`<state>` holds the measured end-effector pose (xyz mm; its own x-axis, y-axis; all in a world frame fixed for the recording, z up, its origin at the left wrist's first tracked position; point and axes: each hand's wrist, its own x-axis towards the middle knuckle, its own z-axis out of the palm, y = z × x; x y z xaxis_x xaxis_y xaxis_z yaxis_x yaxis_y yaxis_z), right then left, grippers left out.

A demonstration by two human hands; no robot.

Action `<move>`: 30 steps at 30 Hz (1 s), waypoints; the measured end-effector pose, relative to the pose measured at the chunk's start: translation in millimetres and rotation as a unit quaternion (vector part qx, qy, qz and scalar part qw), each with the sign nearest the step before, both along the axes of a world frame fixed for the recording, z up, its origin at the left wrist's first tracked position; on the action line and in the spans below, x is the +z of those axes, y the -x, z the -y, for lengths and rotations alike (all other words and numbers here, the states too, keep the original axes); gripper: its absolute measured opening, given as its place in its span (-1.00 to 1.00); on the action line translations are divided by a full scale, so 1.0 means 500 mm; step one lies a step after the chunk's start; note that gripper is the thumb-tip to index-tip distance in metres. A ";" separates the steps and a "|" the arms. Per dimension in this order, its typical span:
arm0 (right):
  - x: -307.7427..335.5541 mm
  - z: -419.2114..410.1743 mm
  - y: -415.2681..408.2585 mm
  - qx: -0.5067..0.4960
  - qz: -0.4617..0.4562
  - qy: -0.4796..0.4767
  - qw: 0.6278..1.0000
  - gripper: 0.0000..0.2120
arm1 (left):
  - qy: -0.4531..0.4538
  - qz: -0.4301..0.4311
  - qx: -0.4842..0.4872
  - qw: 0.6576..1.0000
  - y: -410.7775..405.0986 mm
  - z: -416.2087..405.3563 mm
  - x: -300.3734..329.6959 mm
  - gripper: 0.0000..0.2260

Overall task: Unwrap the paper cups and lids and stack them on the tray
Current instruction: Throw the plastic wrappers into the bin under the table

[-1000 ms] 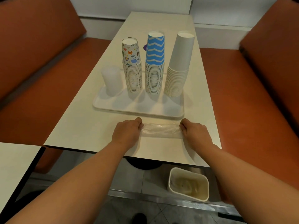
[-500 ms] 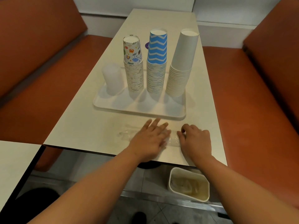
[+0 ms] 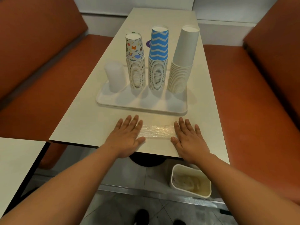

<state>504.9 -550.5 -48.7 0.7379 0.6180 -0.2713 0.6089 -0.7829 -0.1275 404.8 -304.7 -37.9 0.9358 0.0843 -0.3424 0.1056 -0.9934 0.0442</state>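
Cup stacks on tray — wrapper before it.

hands flattened (both), wrapper spread

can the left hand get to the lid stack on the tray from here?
Probably yes: the left hand lies flat on the table, and the lid stack stands at the tray's near-left corner with nothing between.

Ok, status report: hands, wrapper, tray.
Left hand and right hand flat on clear wrapper, fingers straight. Three cup stacks and lid stack upright on tray. Nothing in the way.
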 end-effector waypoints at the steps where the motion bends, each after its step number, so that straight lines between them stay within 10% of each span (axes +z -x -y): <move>1: 0.001 -0.001 0.001 0.002 0.003 0.005 1.000 -0.38 | -0.006 -0.014 0.009 1.000 0.002 -0.005 0.007 -0.31; 8: 0.006 0.003 0.013 0.100 -0.008 0.011 0.995 -0.17 | 0.027 0.084 -0.006 0.996 -0.054 0.110 0.059 -0.51; 13: 0.021 0.029 0.028 0.185 -0.020 0.018 0.982 -0.06 | 0.106 -0.002 0.049 0.993 -0.057 0.181 0.069 -0.79; 23: 0.056 0.016 0.066 0.010 -0.097 -0.202 0.974 -0.53 | 0.349 -0.080 0.121 0.926 -0.025 0.155 0.122 -0.85; 27: 0.139 -0.020 0.050 -0.181 -0.210 -0.429 0.860 -0.62 | 0.564 -0.007 0.242 0.790 -0.021 0.154 0.146 -0.78; 30: 0.204 -0.042 0.032 -0.227 -0.336 -0.511 0.758 -0.69 | 0.582 0.075 0.226 0.778 -0.038 0.158 0.189 -0.69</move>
<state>488.9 -529.6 53.2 0.8447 0.4829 -0.2307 -0.1641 -0.1766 -0.9705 424.0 -383.6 56.9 0.9371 0.1318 -0.3231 0.3399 -0.1347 0.9308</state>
